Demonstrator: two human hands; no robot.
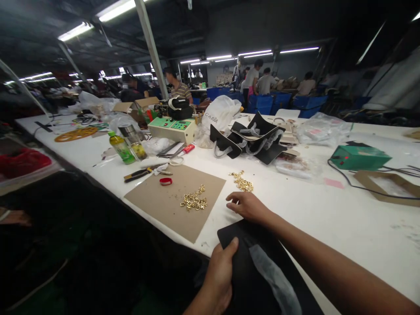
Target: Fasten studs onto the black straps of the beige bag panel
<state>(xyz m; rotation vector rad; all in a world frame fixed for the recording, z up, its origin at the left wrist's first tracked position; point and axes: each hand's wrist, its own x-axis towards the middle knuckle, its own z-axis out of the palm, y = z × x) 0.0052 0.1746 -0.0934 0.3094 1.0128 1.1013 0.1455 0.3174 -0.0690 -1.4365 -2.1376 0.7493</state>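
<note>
Black leather panel, likely light, limp and smooth, pinched at edge by left hand; right hand empty, fingers loosely curled, beside gold rings.

Two bare hands low in the head view, forearms reaching in from the bottom edge

The left hand comes up from the lower middle, knuckles turned outward, thumb pressed flat on top and fingers curled under in a pinching grip; the right hand lies farther forward, palm down, fingers bent and tips drawn together; its bare forearm runs long and straight back to the lower right corner; the two hands are near but apart.
</note>
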